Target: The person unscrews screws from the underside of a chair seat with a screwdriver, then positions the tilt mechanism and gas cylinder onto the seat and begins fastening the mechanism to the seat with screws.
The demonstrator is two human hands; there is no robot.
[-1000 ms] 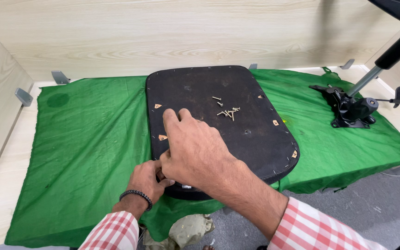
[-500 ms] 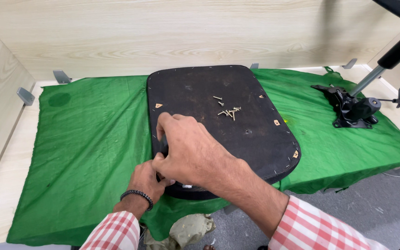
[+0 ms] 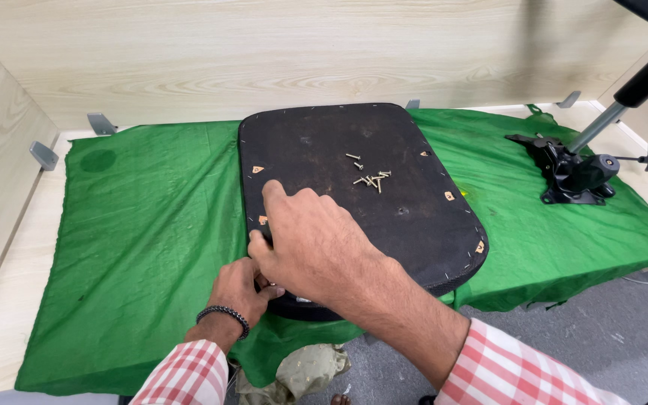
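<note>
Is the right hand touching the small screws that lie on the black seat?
Apart. In the head view the right hand rests near the seat front-left edge, and bare seat shows between it and the screws.
</note>
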